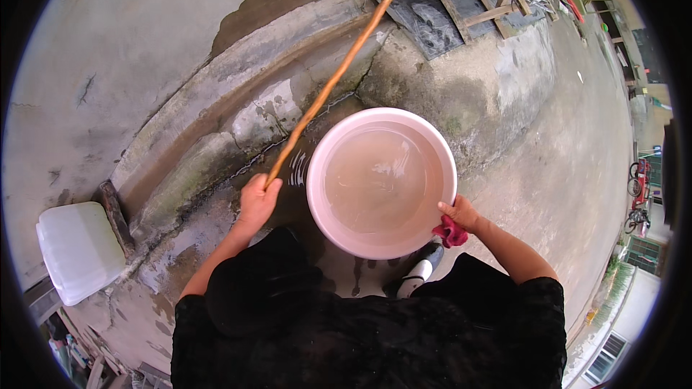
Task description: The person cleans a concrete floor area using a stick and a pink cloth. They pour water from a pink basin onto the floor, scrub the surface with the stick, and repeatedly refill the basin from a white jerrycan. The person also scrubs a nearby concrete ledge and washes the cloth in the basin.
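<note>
My left hand is closed around the lower end of a long, slightly crooked wooden stick, which slants up and away to the right. A round pink plastic basin sits in front of me, holding cloudy water. At the basin's lower right rim is my right hand, its thumb over the rim. A crumpled dark red cloth hangs from that same hand. How the other right fingers grip under the rim is hidden.
Beyond the basin runs a wet concrete ledge with a channel. A wooden frame lies on a dark board at the top. On the left stand a white plastic container and a wood block. My boot is below the basin.
</note>
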The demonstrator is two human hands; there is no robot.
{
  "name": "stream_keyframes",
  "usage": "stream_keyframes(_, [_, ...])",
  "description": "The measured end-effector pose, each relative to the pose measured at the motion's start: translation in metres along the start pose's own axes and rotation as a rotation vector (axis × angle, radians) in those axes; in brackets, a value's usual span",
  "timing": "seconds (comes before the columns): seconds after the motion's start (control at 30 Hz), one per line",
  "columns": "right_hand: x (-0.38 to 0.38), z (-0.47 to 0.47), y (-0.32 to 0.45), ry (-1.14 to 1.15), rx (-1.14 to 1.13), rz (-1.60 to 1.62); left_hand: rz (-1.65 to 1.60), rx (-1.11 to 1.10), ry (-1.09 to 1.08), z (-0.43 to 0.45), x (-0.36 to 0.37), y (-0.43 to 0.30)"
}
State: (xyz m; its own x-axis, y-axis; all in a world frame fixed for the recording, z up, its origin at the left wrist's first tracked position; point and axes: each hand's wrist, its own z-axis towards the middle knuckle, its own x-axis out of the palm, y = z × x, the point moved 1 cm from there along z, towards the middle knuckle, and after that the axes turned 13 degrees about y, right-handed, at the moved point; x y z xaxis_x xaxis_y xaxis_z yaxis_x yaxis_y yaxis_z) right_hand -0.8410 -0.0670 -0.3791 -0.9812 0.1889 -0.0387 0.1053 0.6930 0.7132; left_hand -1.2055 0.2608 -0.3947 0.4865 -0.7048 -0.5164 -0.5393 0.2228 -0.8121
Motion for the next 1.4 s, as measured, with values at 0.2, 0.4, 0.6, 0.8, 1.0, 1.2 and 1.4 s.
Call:
stream_keyframes(0.2, [0.021, 0.009, -0.010, -0.287, 0.052, 0.085, -0.260, 0.047, -0.033, 0.030, 0.073, -0.044])
stream_keyframes(0.4, [0.019, 0.000, 0.072, -0.267, 0.076, 0.057, -0.237, 0.006, -0.185, 0.052, 0.049, -0.062])
stream_keyframes(0.6, [-0.028, 0.013, 0.202, -0.209, 0.021, -0.031, -0.183, 0.080, -0.181, 0.110, -0.017, -0.112])
stream_keyframes(0.8, [-0.032, 0.067, 0.277, -0.108, 0.032, 0.033, 0.012, -0.047, -0.146, 0.170, -0.065, -0.097])
stream_keyframes(1.0, [-0.017, 0.097, 0.274, -0.079, 0.026, 0.101, 0.046, -0.056, -0.205, 0.181, -0.080, -0.080])
stream_keyframes(1.2, [0.028, 0.096, 0.251, -0.036, -0.061, 0.127, 0.060, -0.075, -0.237, 0.133, -0.107, -0.065])
stream_keyframes(1.4, [0.085, 0.075, 0.213, 0.143, 0.004, 0.230, 0.082, -0.202, -0.171, 0.049, -0.129, -0.053])
